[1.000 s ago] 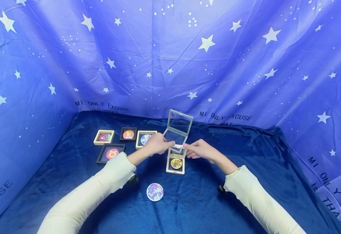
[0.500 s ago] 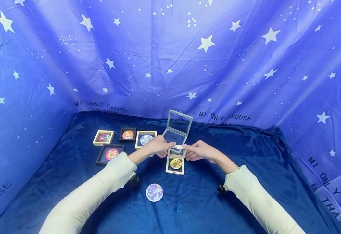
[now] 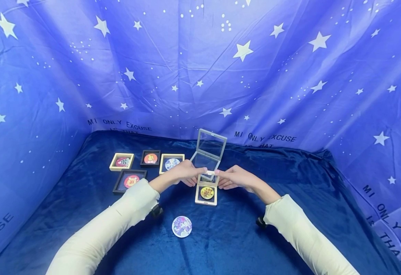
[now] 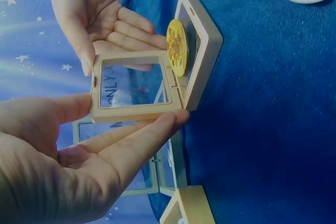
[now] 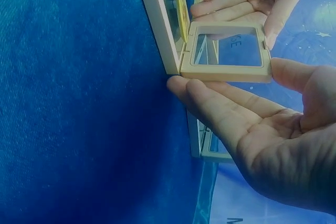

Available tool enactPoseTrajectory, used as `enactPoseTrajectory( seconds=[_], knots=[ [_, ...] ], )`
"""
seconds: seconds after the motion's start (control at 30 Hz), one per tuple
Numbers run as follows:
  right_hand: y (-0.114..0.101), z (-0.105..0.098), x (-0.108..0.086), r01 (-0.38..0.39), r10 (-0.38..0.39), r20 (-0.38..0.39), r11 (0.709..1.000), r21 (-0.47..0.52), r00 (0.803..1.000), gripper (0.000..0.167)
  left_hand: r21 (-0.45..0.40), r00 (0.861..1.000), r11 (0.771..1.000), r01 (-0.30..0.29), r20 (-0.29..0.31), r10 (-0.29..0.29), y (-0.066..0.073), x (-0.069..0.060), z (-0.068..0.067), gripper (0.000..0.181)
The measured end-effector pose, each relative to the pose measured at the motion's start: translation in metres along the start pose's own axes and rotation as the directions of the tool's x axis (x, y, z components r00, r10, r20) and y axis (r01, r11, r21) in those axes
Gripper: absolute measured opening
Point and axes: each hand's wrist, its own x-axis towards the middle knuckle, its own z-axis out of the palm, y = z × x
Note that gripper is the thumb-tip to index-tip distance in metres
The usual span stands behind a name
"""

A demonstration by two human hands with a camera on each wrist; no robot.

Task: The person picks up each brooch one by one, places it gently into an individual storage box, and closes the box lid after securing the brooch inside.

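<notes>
A cream-framed hinged display case (image 3: 206,203) stands spread on the cloth, its base flat and its clear-windowed lid (image 4: 131,114) raised. On the base's film lies a round yellow badge (image 3: 207,193) with a darker pattern. My left hand (image 3: 186,172) holds the lid's left side, thumb at the top edge and fingertips low by the hinge. From the right, my right hand (image 3: 236,177) grips the lid's other side the same way, as the right wrist view shows with the fingers (image 5: 210,98) reaching the hinge. A round purple-and-white badge (image 3: 181,227) lies nearer the front.
Just behind the hands, a grey clear-windowed case (image 3: 210,155) stands unfolded. To the left lie two black cases (image 3: 150,165) (image 3: 118,187) and two cream cases (image 3: 112,167) (image 3: 161,164), each with a badge. Blue velvet (image 3: 238,236) covers the table; a starry curtain (image 3: 173,76) surrounds it.
Both hands keep their hold on the lid with barely any movement. The left hand's fingers have come down a little lower beside the lid since a second ago.
</notes>
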Motion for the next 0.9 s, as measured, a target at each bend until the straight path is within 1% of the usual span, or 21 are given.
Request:
enactPoseTrajectory(
  seconds=[0.27,0.5,0.7,0.9],
  knots=[
    [-0.0020,0.0003,-0.0011,0.003,-0.003,-0.003,1.000,0.007,1.000,0.054,-0.039,0.999,0.999,0.008,-0.032,-0.009,0.0006,-0.0040,0.0037,0.049],
    [-0.0026,-0.0010,0.0017,0.020,-0.020,0.011,1.000,-0.006,1.000,0.055,-0.033,0.998,0.999,0.000,-0.067,-0.002,-0.0009,-0.0030,0.0048,0.047],
    [-0.0016,-0.0015,0.0038,0.020,-0.020,0.009,1.000,-0.002,1.000,0.054,-0.033,0.998,0.999,-0.012,-0.060,0.010,-0.0021,-0.0014,0.0037,0.047],
    [-0.0022,-0.0020,0.0026,0.021,-0.021,0.021,1.000,-0.011,1.000,0.055,-0.011,0.999,1.000,-0.021,-0.046,0.021,-0.0039,0.0011,0.0018,0.049]
  ],
)
